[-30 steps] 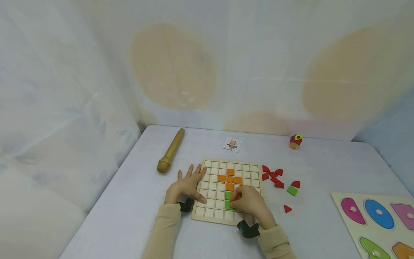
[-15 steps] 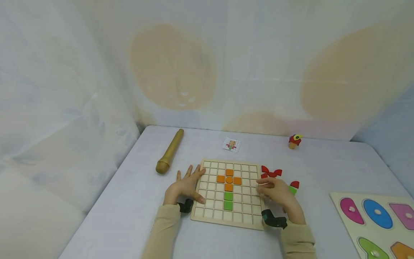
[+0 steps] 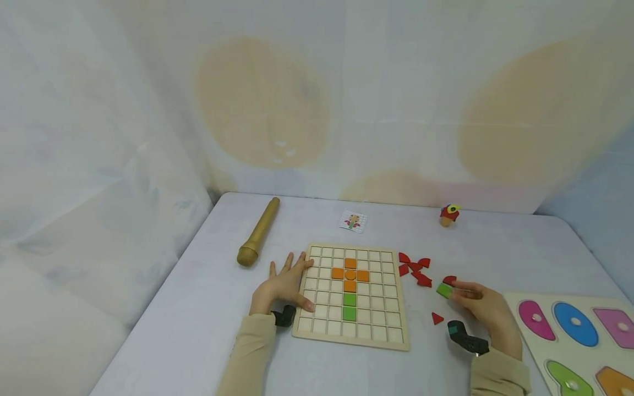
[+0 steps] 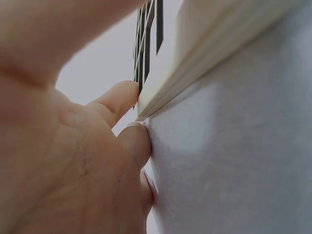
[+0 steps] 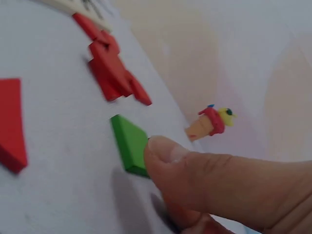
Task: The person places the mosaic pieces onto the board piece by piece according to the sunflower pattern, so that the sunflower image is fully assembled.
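My left hand (image 3: 284, 283) lies at the left side of the wooden grid board (image 3: 327, 326), fingers spread and thumb over its edge. In the left wrist view, fingertips (image 4: 136, 141) touch the board's rim. My right hand (image 3: 487, 311) pinches a green square tile (image 3: 443, 290) at its right edge, beside a red quarter-round piece (image 3: 449, 280). In the right wrist view, the thumb presses on the green tile's near side; the other fingers are partly hidden. On the board sit orange squares (image 3: 350, 286) around an orange disc (image 3: 350, 275), with two green squares (image 3: 349, 313) below.
Several red pieces (image 3: 423, 280) lie right of the board, and a red triangle (image 3: 437, 318) sits nearer. Behind are a picture card (image 3: 353, 221), a gold microphone (image 3: 258, 231) and a small parrot figure (image 3: 448, 215). A knobbed shape puzzle (image 3: 542, 349) lies at the right.
My right hand has left the lower green square on the board and moved right to the loose green tile, which it now pinches. The left hand keeps its place.
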`<action>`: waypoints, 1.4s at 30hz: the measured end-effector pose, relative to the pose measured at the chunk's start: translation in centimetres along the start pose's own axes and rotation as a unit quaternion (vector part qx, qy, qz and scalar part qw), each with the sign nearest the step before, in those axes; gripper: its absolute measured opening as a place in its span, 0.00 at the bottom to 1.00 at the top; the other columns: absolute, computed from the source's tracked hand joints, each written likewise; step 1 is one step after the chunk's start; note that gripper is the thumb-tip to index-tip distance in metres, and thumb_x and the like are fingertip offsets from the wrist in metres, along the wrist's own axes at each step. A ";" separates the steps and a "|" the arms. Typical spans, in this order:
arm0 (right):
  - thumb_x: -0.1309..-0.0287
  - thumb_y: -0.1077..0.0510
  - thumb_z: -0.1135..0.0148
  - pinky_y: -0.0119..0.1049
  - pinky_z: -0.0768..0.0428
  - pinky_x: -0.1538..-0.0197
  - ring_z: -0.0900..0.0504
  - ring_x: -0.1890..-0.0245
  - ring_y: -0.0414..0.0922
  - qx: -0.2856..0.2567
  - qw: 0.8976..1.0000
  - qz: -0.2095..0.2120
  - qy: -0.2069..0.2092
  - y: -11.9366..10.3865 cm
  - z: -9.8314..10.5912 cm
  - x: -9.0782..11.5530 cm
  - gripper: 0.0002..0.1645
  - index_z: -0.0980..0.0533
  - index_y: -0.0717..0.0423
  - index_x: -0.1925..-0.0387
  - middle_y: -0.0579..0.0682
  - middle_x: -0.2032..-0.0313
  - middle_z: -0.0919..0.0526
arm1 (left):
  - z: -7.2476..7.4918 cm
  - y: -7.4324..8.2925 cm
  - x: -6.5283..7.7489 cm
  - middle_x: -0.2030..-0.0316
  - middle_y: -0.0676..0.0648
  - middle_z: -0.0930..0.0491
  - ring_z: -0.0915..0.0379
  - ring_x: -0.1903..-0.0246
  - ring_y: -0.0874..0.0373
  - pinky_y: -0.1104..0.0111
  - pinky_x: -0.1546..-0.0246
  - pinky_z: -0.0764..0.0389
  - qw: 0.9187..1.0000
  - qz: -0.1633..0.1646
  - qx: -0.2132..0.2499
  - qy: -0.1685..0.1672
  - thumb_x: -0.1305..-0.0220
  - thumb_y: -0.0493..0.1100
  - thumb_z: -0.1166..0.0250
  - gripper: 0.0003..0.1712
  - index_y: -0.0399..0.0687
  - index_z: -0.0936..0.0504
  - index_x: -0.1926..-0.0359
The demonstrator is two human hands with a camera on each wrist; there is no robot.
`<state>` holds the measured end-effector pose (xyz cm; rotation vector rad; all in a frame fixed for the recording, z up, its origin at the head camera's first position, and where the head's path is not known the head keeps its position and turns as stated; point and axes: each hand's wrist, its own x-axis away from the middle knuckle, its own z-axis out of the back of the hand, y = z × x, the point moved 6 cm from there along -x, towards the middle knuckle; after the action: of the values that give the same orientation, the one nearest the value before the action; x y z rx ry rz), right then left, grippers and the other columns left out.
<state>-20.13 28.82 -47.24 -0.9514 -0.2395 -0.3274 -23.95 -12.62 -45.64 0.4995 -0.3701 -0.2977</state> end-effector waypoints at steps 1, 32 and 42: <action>0.40 0.49 0.36 0.41 0.25 0.54 0.30 0.47 0.60 0.007 1.000 0.001 0.007 0.0 0.0 -0.1 0.37 0.33 0.64 0.35 0.70 0.46 0.25 | 0.0 0.0 0.0 0.22 0.41 0.64 0.76 0.24 0.40 0.32 0.34 0.78 1.000 0.001 0.000 0.000 0.65 0.56 0.18 0.67 0.52 0.46 0.26; 0.36 0.49 0.40 0.46 0.25 0.49 0.29 0.44 0.60 0.010 0.998 0.043 0.045 -1.0 -1.0 -0.4 0.27 0.26 0.66 0.45 0.68 0.42 0.25 | -0.1 0.1 0.2 0.23 0.43 0.65 0.78 0.24 0.40 0.33 0.34 0.80 1.000 -0.001 0.000 -0.008 0.64 0.56 0.19 0.70 0.52 0.52 0.23; 0.39 0.49 0.37 0.31 0.31 0.70 0.31 0.64 0.45 -0.054 0.998 0.014 0.008 -3.3 -3.3 0.0 0.26 0.25 0.64 0.46 0.51 0.62 0.22 | -0.1 0.0 0.1 0.23 0.42 0.65 0.79 0.24 0.39 0.32 0.35 0.80 1.000 -0.004 0.000 -0.008 0.64 0.57 0.19 0.71 0.51 0.53 0.23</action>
<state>-21.21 24.37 -46.61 -1.0567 -0.1950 -0.3237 -23.77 -12.61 -45.69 0.4987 -0.3829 -0.3092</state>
